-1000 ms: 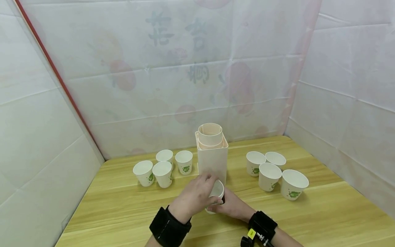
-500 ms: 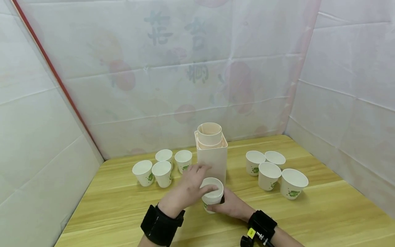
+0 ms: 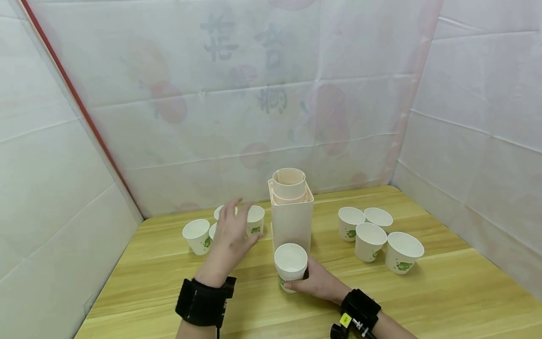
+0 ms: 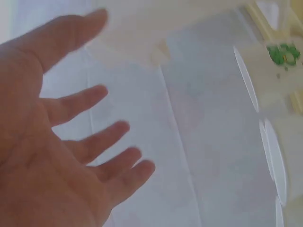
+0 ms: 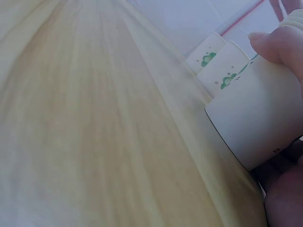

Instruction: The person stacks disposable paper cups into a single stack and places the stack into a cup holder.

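Note:
My right hand [image 3: 317, 281] grips a short stack of white paper cups [image 3: 290, 263] that stands upright on the table, its thumb across the front. Several rims show one above another in that stack, and the right wrist view shows the lowest cup [image 5: 255, 113] at the wood. With fingers spread and nothing held, my left hand [image 3: 228, 240] is in the air over the left group of cups. It partly covers two of them. A paper cup [image 3: 255, 220] with a green print stands just right of its fingers, and another cup [image 3: 197, 236] stands to its left.
Directly behind the stack rises a tall white square holder [image 3: 292, 226] with a round tube [image 3: 289, 183] in its top. Several loose paper cups [image 3: 370, 241] stand at the right. White sheeting [image 3: 237, 117] closes off the back and sides of the wooden table [image 3: 148, 292].
My left hand has drawn away from the stack, moving left and back over the left cups. The stack's top is now uncovered. My right hand stays around the stack.

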